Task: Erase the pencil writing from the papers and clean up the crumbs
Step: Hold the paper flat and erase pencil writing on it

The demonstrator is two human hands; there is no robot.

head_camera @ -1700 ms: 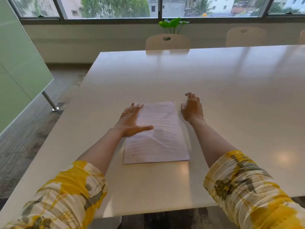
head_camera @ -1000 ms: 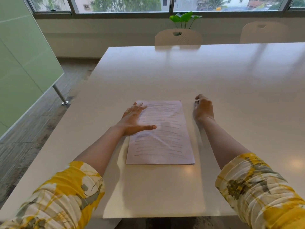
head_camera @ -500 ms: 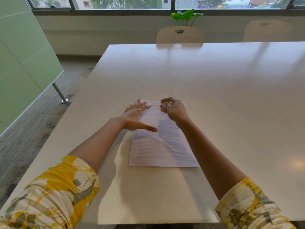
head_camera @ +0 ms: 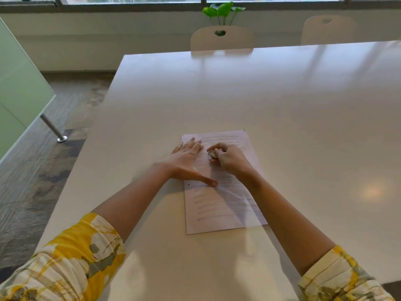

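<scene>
Erasing step: your left hand [head_camera: 187,160], fingers spread, pins the paper [head_camera: 223,192] near the desk's [head_camera: 282,109] near edge; your right hand [head_camera: 230,159] pinches the eraser [head_camera: 212,154]; next, rub firmly along the upper lines.

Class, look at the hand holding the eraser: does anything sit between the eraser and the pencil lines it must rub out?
Nothing visible does. The right hand grips the eraser directly over the paper. The left hand presses flat beside it, covering only the sheet's left edge.

Yellow-patterned sleeve [head_camera: 71,255] (white table [head_camera: 282,127])
</scene>
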